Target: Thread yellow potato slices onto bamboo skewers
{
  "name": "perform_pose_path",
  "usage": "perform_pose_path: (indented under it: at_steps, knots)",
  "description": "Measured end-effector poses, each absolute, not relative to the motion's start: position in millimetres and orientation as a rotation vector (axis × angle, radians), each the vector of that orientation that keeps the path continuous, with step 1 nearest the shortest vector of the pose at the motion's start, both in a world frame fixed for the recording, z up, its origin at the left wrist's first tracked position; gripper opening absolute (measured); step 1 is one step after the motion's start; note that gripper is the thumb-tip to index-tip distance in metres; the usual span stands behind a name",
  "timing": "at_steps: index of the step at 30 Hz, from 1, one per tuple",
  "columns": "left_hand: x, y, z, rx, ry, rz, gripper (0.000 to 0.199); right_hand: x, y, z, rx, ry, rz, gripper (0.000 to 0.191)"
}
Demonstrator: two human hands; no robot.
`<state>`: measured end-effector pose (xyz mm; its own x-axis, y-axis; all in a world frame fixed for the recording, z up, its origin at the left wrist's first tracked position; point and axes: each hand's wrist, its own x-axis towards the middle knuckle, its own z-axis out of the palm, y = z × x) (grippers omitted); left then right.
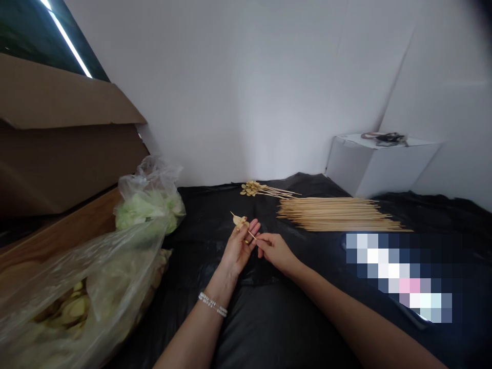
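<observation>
Palm up, my left hand (pixel 239 249) pinches pale yellow slices (pixel 240 221), perhaps potato, between thumb and fingers. A thin wooden skewer (pixel 251 234) runs through them, its tip poking out at the upper left. My right hand (pixel 277 251) grips the skewer's lower end, close beside the left fingertips. Beyond both hands lies a bunch of loaded skewers (pixel 251 188) with similar slices at their left ends. To its right is a wide stack of bare wooden skewers (pixel 342 214).
An open clear plastic bag (pixel 126 266) of pale slices fills the lower left. Behind it stands a tied bag of light green vegetable (pixel 148 207). A cardboard box (pixel 61 159) rises at the left, a white box (pixel 369 164) at the right. Black sheeting (pixel 269 318) covers the surface; a blurred-out object (pixel 395 282) lies right.
</observation>
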<state>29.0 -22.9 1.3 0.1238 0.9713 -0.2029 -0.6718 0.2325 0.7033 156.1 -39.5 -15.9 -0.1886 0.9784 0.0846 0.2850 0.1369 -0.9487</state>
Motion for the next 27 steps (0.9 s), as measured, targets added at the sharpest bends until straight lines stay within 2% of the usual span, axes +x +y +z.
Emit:
perform_pose_path:
  at_steps: [7, 17, 27]
  knots:
    - [33.4, -22.8, -1.3, 0.351, 0.691, 1.217, 0.013, 154.0, -39.1, -19.7, -1.281, -1.571, 1.095, 0.025]
    - [33.4, -22.5, -4.6, 0.485, 0.735, 1.163, 0.016, 155.1, -38.8, -16.0, -1.257, -1.496, 1.111, 0.022]
    - [36.5, -26.9, 2.1, 0.522, 0.810, 1.401, 0.017, 155.8, -37.8, -15.4, -1.252, -1.618, 0.972, 0.022]
